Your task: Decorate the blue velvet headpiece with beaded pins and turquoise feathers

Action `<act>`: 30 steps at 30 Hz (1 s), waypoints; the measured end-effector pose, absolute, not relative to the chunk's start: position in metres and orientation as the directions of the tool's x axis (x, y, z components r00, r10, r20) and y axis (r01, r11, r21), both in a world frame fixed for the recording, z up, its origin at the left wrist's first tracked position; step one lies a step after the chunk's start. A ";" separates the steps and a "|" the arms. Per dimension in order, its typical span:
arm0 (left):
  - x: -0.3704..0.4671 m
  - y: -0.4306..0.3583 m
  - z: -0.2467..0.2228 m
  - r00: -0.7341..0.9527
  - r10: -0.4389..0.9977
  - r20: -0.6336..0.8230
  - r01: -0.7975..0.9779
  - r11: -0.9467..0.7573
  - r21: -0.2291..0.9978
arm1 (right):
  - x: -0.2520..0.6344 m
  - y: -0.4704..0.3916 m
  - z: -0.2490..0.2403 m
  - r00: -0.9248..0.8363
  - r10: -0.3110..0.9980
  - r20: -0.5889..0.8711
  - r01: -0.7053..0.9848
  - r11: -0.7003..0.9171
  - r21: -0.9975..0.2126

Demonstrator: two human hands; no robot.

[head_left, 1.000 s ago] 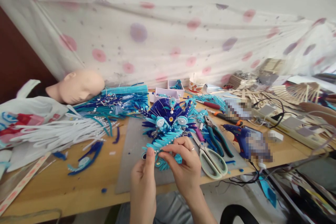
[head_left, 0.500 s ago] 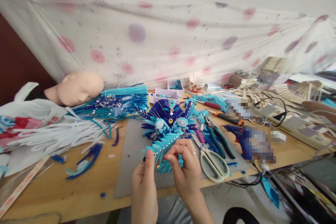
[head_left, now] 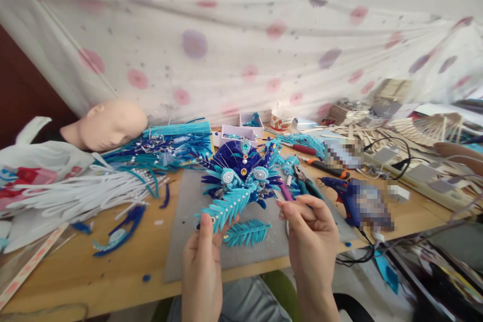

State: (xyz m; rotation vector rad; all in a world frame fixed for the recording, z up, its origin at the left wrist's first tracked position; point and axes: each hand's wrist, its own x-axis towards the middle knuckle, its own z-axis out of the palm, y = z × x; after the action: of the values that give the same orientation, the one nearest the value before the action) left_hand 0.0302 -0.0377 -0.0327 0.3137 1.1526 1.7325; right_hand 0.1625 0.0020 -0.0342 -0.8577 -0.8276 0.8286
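Observation:
My left hand (head_left: pixel 203 264) pinches the lower end of a turquoise pipe-cleaner feather (head_left: pixel 231 206) with a row of white pearls along its middle. My right hand (head_left: pixel 314 241) is held to the right, thumb and fingertips pressed together; what they hold, if anything, is too small to make out. It covers most of the scissors and part of the pliers (head_left: pixel 305 180). A second turquoise feather (head_left: pixel 248 233) lies on the grey mat (head_left: pixel 176 241). Behind them sits a blue headdress (head_left: pixel 243 161) with beads and pearl discs.
A blue glue gun (head_left: pixel 343 196) and an orange-and-black handled tool (head_left: pixel 330 167) lie right. White pipe cleaners (head_left: pixel 94 196) and a mannequin head (head_left: pixel 109 123) are left. Small boxes (head_left: pixel 238 133) and a paper tub (head_left: pixel 281 119) stand behind. Another person's arm (head_left: pixel 456 153) shows far right.
My right hand has moved away from the pearled feather, rightward over the scissors. My left hand keeps hold of the feather and has shifted slightly left. The second feather is now more exposed.

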 end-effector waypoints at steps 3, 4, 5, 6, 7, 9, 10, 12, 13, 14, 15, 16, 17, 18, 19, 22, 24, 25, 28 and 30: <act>0.033 -0.037 -0.031 -0.467 0.840 -0.275 -0.621 -0.090 0.779 | 0.162 -0.003 -0.033 0.414 0.852 0.321 -0.124 0.402 -0.907; 0.033 -0.038 -0.031 -0.455 0.848 -0.273 -0.635 -0.094 0.767 | 0.158 -0.005 -0.034 0.371 0.851 0.372 -0.056 0.420 -0.906; 0.034 -0.038 -0.031 -0.443 0.854 -0.273 -0.647 -0.094 0.757 | 0.152 -0.007 -0.035 0.306 0.850 0.428 0.010 0.447 -0.895; 0.035 -0.039 -0.032 -0.429 0.860 -0.276 -0.656 -0.086 0.750 | 0.145 -0.009 -0.036 0.229 0.845 0.483 0.072 0.480 -0.874; 0.035 -0.039 -0.032 -0.418 0.863 -0.284 -0.659 -0.073 0.749 | 0.138 -0.010 -0.038 0.153 0.835 0.528 0.129 0.513 -0.849; 0.036 -0.042 -0.035 -0.420 0.855 -0.304 -0.638 -0.040 0.769 | 0.126 -0.011 -0.041 0.019 0.805 0.594 0.226 0.575 -0.786; 0.036 -0.043 -0.037 -0.434 0.847 -0.308 -0.611 -0.025 0.791 | 0.121 -0.011 -0.042 -0.036 0.790 0.613 0.270 0.598 -0.755; 0.036 -0.045 -0.043 -0.481 0.826 -0.293 -0.531 -0.010 0.847 | 0.116 -0.010 -0.044 -0.113 0.765 0.634 0.336 0.630 -0.700; 0.036 -0.046 -0.046 -0.507 0.817 -0.275 -0.489 -0.010 0.872 | 0.116 -0.009 -0.044 -0.143 0.755 0.640 0.353 0.643 -0.680; 0.036 -0.047 -0.049 -0.529 0.810 -0.255 -0.451 -0.013 0.892 | 0.115 -0.009 -0.044 -0.171 0.747 0.642 0.362 0.654 -0.664; 0.036 -0.048 -0.052 -0.548 0.802 -0.237 -0.420 -0.018 0.907 | 0.115 -0.009 -0.044 -0.197 0.742 0.641 0.366 0.662 -0.654; 0.036 -0.048 -0.055 -0.562 0.796 -0.224 -0.399 -0.024 0.916 | 0.116 -0.009 -0.044 -0.220 0.736 0.641 0.366 0.671 -0.645; 0.035 -0.048 -0.056 -0.568 0.794 -0.216 -0.388 -0.027 0.921 | 0.116 -0.010 -0.045 -0.236 0.725 0.646 0.364 0.683 -0.633; 0.035 -0.048 -0.057 -0.566 0.796 -0.215 -0.387 -0.026 0.922 | 0.116 -0.010 -0.045 -0.246 0.711 0.659 0.362 0.698 -0.618; 0.034 -0.047 -0.057 -0.560 0.799 -0.221 -0.395 -0.022 0.918 | 0.117 -0.011 -0.047 -0.246 0.691 0.680 0.359 0.716 -0.598; 0.031 -0.046 -0.052 -0.501 0.826 -0.258 -0.481 -0.017 0.877 | 0.128 -0.009 -0.051 -0.158 0.652 0.742 0.392 0.731 -0.559; 0.029 -0.044 -0.048 -0.477 0.839 -0.262 -0.549 -0.052 0.834 | 0.143 -0.003 -0.053 -0.009 0.657 0.754 0.445 0.678 -0.585; 0.028 -0.043 -0.045 -0.479 0.840 -0.253 -0.572 -0.080 0.816 | 0.152 0.001 -0.054 0.091 0.658 0.747 0.466 0.635 -0.616; 0.026 -0.041 -0.042 -0.514 0.831 -0.213 -0.590 -0.163 0.791 | 0.176 0.013 -0.052 0.372 0.610 0.700 0.451 0.540 -0.710; 0.025 -0.040 -0.040 -0.518 0.830 -0.206 -0.595 -0.177 0.784 | 0.185 0.016 -0.049 0.461 0.578 0.673 0.408 0.536 -0.739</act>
State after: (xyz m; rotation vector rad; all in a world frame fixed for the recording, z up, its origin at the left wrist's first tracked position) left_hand 0.0249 -0.0399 -0.0405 0.3307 1.0642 1.8487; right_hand 0.1845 0.0159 -0.0487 -1.0611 -1.1452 0.1338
